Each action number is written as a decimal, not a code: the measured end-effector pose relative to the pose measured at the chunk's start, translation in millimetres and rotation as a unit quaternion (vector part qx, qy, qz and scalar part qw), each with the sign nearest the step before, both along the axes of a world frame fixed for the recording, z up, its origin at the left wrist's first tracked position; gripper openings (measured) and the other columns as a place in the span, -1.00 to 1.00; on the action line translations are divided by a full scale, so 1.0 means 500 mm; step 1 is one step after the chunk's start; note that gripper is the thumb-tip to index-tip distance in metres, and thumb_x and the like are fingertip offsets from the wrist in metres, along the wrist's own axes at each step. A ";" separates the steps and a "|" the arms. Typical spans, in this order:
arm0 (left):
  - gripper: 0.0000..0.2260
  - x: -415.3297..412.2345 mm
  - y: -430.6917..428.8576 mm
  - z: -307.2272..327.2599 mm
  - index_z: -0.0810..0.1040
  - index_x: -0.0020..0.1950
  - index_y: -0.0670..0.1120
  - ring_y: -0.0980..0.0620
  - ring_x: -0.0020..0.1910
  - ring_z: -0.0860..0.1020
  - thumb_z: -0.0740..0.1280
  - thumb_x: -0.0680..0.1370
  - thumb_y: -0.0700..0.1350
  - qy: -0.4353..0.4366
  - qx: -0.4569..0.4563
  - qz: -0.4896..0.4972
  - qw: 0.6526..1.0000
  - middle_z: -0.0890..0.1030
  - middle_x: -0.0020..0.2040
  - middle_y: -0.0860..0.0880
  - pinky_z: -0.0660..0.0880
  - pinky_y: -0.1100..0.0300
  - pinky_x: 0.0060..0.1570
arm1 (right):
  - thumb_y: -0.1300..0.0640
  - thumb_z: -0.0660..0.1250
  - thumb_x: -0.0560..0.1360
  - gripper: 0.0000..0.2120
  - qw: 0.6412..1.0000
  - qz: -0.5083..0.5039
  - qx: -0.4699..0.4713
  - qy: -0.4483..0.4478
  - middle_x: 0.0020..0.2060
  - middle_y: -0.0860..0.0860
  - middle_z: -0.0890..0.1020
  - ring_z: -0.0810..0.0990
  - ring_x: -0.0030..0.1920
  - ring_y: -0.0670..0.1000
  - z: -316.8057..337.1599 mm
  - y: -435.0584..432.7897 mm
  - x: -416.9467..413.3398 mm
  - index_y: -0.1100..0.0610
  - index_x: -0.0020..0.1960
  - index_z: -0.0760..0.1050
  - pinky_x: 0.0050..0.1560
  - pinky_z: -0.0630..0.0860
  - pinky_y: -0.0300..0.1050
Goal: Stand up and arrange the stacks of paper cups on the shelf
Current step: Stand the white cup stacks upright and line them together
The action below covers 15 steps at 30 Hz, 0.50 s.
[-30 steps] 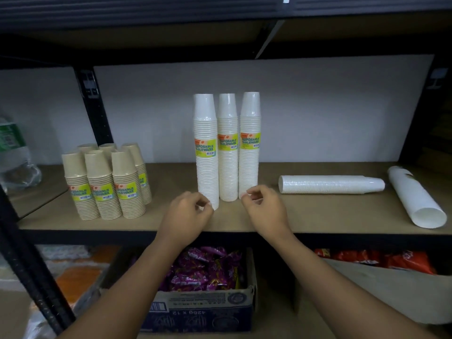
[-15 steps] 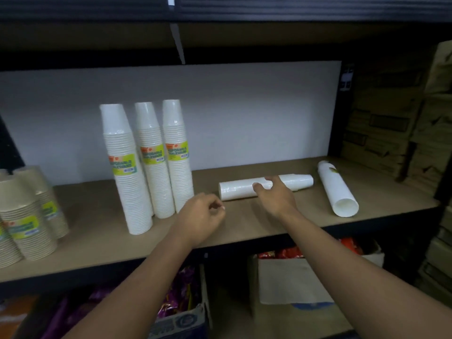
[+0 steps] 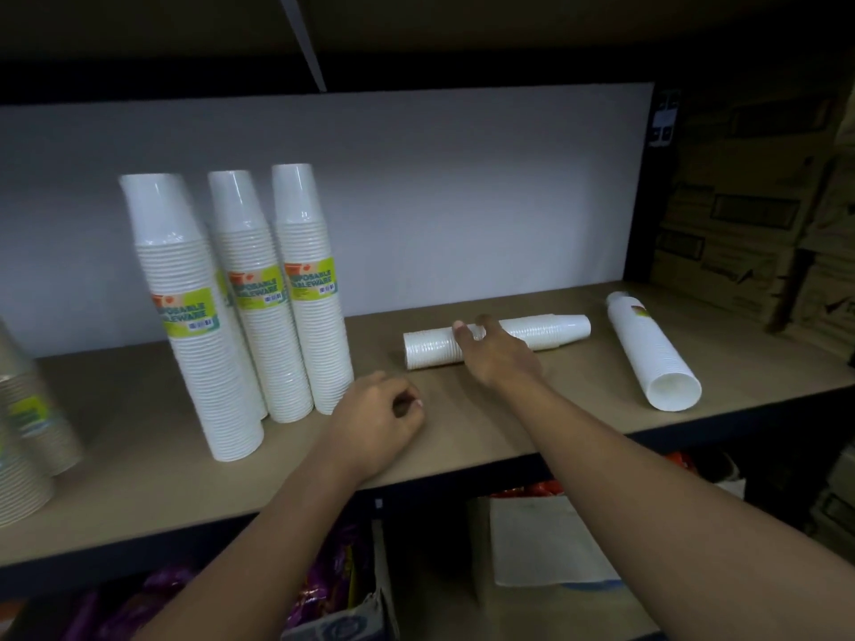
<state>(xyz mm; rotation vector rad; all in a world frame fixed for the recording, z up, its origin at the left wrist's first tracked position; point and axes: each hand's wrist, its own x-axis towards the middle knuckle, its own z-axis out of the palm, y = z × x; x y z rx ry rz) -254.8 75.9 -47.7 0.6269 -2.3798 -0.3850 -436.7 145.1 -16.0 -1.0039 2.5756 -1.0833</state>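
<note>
Three upright stacks of white paper cups with green-yellow labels stand side by side on the left of the wooden shelf. A wrapped white stack lies on its side in the middle. My right hand reaches over it, with the fingers curled across its top near the left end. A second white stack lies further right, its open mouth toward the front edge. My left hand hovers over the shelf in front of the upright stacks, loosely curled and holding nothing.
Stacks of brown paper cups stand at the far left edge. Cardboard boxes are piled beyond the shelf's right post. On the level below sit a box of purple packets and a white carton.
My view swung right. My right hand left the upright stacks, reached to the lying stack and now curls over it. My left hand drew back from the upright stacks.
</note>
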 end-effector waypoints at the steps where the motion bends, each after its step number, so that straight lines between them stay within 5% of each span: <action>1: -0.92 -0.001 0.000 -0.001 0.67 -0.07 -0.01 0.06 -0.10 0.55 0.39 0.49 -0.08 0.002 0.001 0.001 1.000 0.59 -0.14 0.00 0.46 0.18 0.01 | -0.40 -0.04 0.58 -0.40 1.000 -0.007 -0.005 -0.003 0.25 0.13 0.58 0.51 0.28 0.23 -0.001 -0.004 0.000 -0.10 0.47 0.24 0.18 0.39 0.08; 6: -0.92 0.000 0.001 -0.002 0.67 -0.07 -0.02 0.07 -0.13 0.54 0.39 0.50 -0.09 0.008 -0.006 0.003 1.000 0.56 -0.16 0.00 0.42 0.23 -0.04 | -0.45 -0.01 0.52 -0.42 0.997 -0.064 -0.031 -0.008 0.09 0.09 0.61 0.54 0.17 0.23 -0.006 -0.017 0.009 -0.09 0.34 0.23 0.17 0.31 0.13; 11: -0.92 0.002 0.001 -0.004 0.67 -0.06 -0.01 0.06 -0.12 0.53 0.39 0.50 -0.07 0.011 0.000 0.008 1.000 0.56 -0.16 0.00 0.46 0.16 -0.03 | -0.28 0.13 0.56 -0.60 0.991 -0.088 -0.085 -0.050 -0.02 0.03 0.58 0.54 0.12 0.19 -0.009 -0.009 0.010 -0.06 0.25 0.23 0.10 0.19 0.10; 15: -0.90 0.003 0.003 -0.004 0.68 -0.03 -0.01 0.07 -0.11 0.54 0.40 0.50 -0.08 0.018 0.005 0.012 1.000 0.56 -0.13 0.00 0.45 0.20 -0.02 | -0.09 0.19 0.57 -0.71 0.979 -0.079 -0.154 -0.107 -0.08 -0.04 0.49 0.53 0.12 0.18 -0.005 0.004 0.003 -0.04 0.23 0.24 0.27 0.36 0.12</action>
